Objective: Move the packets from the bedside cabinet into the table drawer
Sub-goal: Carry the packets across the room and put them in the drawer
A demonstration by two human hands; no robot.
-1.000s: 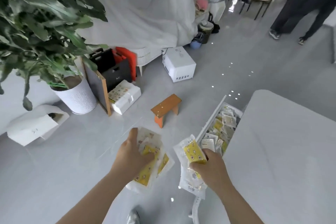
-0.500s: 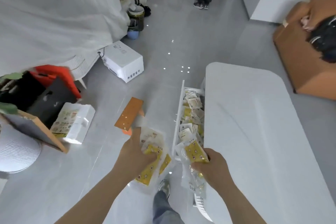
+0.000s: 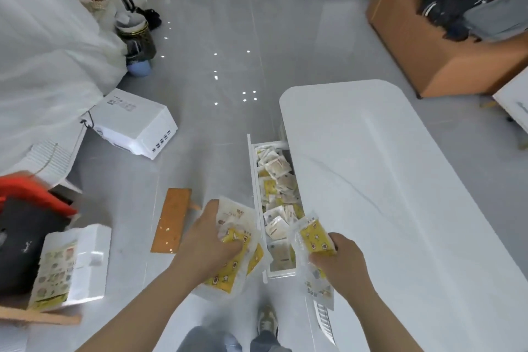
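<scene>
Looks down on a left hand (image 3: 210, 240) curled round a fanned bundle of clear plastic packets with yellow star-printed inserts (image 3: 228, 274), just left of the drawer's near end, and a right hand (image 3: 341, 260) pinching a second bunch of yellow-and-clear packets (image 3: 314, 237) at that near end, the two hands apart. Shows beyond them the open white table drawer (image 3: 253, 180), pulled out from a white marble-look tabletop (image 3: 400, 194) and filled along its length with a loose heap of small pale and yellow sachets (image 3: 278, 180). Takes in, farther off on the grey floor, a small orange wooden stool (image 3: 173, 220), a white boxy appliance (image 3: 134, 123) and a brown cardboard box (image 3: 443, 60).
</scene>
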